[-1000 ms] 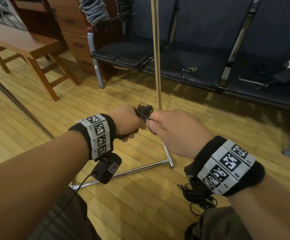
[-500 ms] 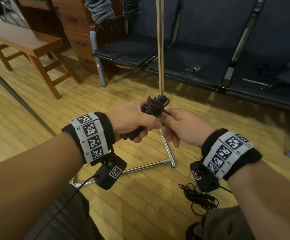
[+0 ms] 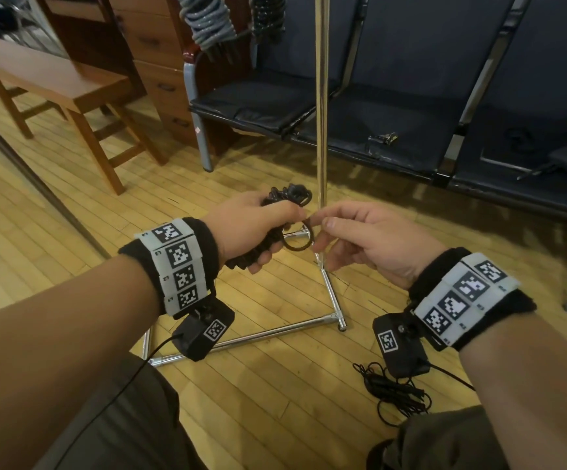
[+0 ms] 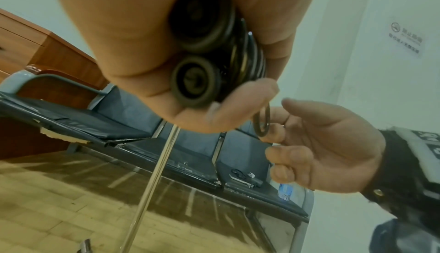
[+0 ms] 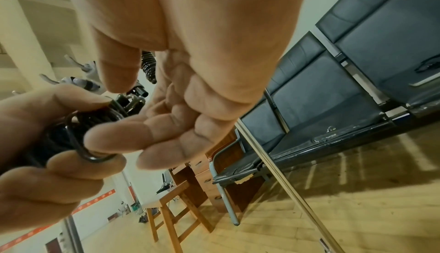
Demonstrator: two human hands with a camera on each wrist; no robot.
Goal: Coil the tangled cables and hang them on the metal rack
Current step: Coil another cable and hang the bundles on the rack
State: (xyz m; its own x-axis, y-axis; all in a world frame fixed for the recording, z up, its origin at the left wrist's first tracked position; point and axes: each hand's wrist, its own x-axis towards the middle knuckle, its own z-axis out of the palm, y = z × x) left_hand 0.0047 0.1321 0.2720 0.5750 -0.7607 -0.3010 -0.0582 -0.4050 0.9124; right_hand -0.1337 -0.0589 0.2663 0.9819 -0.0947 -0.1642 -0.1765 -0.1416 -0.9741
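The left hand [image 3: 248,228] clasps the coiled cable [image 3: 290,195] to keep it bundled; the right hand [image 3: 373,245], loosely open, steadies its stray loop [image 3: 297,249].

The head view looks forward and down over both forearms at the floor [image 3: 275,385], the rack pole [image 3: 321,96] and the seats [image 3: 394,110]. Each wrist view sits very close under its own palm, tilted, looking outward and upward. All three share the left hand [image 3: 248,228], right hand [image 3: 377,242], coiled cable [image 3: 288,195] and rack pole.
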